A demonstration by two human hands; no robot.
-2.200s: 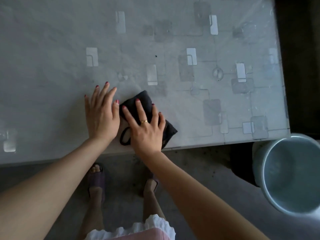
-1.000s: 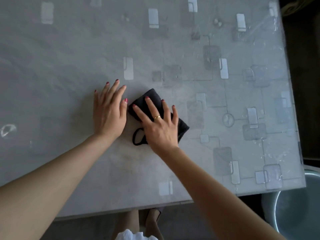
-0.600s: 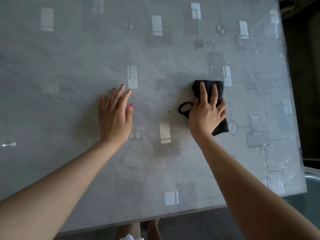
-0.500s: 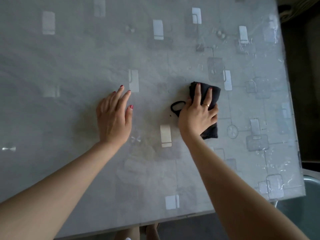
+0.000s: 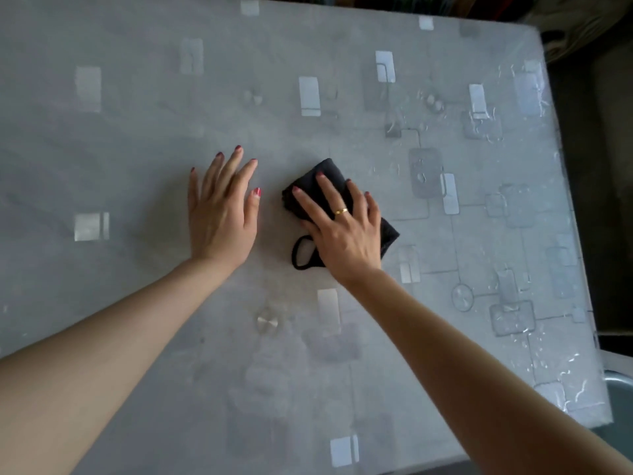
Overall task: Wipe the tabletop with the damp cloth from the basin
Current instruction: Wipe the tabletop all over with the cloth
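A folded black cloth (image 5: 329, 173) with a small loop at its near edge lies on the grey patterned tabletop (image 5: 120, 138), near the middle. My right hand (image 5: 342, 228) presses flat on the cloth with straight, spread fingers and covers most of it. My left hand (image 5: 221, 209) rests flat on the bare tabletop just left of the cloth, fingers straight, not touching it. The basin (image 5: 620, 389) shows only as a sliver of rim at the right edge, below the table's right side.
A clear plastic cover with wet streaks lies over the table's right part (image 5: 534, 186). The table's right edge (image 5: 575, 234) borders a dark floor. Dark patterned fabric (image 5: 582, 18) lies past the far right corner.
My right hand has slid the cloth back left, from the table's right part toward my left hand. The left hand has stayed in place. The view has shifted further over the table.
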